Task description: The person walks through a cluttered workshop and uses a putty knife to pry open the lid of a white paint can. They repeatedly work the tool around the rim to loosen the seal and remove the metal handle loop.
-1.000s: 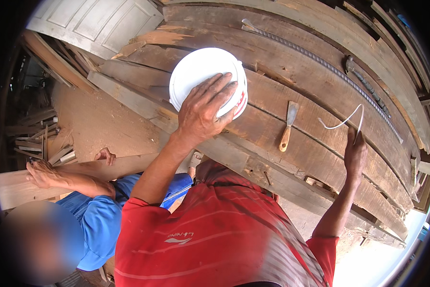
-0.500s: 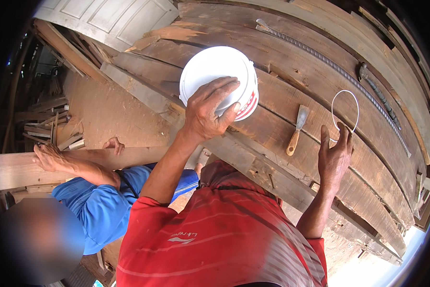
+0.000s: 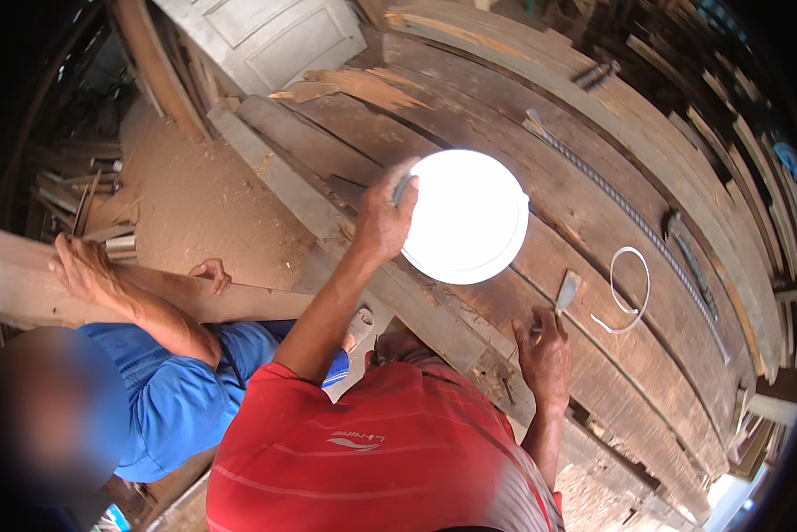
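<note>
My left hand [image 3: 385,217] grips the left side of a white plastic bucket [image 3: 466,217], fingers and thumb at its rim. The bucket's round white face is turned up, over the plank table. My right hand [image 3: 545,359] is at a putty knife [image 3: 569,290], with its fingers curled over the handle, which they hide. Only the metal blade shows beyond the fingertips. To the right of that hand, a thin white wire loop [image 3: 613,288] rests on the planks, bent into an open ring.
A ribbed steel bar [image 3: 629,213] with a flattened end and a hammer [image 3: 689,262] lie on the plank table [image 3: 469,106]. At left, a person in a blue shirt [image 3: 185,381] holds a long board [image 3: 26,275]. A white panelled door [image 3: 274,44] stands at the back left.
My right hand has left the wire loop and come left to the putty knife's handle. The bucket has moved right and its face now points more upward. The view has shifted.
</note>
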`<state>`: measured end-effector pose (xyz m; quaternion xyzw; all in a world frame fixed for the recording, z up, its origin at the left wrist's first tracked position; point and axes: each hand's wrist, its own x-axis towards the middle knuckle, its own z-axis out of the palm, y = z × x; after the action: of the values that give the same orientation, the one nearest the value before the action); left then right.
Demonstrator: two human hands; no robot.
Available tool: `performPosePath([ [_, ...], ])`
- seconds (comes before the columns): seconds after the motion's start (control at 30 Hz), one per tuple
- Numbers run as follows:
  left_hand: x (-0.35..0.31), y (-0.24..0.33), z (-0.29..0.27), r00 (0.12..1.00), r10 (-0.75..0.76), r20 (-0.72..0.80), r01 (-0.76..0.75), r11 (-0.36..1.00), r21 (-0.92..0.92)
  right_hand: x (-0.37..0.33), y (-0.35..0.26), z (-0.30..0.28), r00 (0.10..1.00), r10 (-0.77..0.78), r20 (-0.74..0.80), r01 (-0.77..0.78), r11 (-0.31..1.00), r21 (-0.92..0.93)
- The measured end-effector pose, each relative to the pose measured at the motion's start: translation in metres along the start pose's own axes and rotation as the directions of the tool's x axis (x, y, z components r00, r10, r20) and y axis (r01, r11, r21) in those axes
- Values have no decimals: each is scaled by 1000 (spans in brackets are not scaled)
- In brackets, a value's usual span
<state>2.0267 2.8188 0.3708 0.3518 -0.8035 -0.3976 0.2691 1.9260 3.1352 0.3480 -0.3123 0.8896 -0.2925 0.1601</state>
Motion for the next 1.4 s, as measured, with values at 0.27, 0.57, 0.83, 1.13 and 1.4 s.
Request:
performPosePath([
  [0.27,1,-16,8,983,167,-78,-175,979,-108,50,-59,16,923,-118,-365,199,961,194],
  [0.57,10,-24,26,975,205,-87,-217,963,-159,151,-128,0,874,-325,-361,282,945,-167],
  [0.83,6,-23,29,961,232,-150,-255,954,-156,157,-127,8,820,-481,-311,348,849,-397],
  [1.13,5,-21,21,978,189,-86,-206,941,-268,162,-130,15,822,-495,-282,307,801,-514],
  [1.4,8,-27,18,979,180,-100,-206,887,-413,169,-145,10,864,-450,-227,295,817,-496],
])
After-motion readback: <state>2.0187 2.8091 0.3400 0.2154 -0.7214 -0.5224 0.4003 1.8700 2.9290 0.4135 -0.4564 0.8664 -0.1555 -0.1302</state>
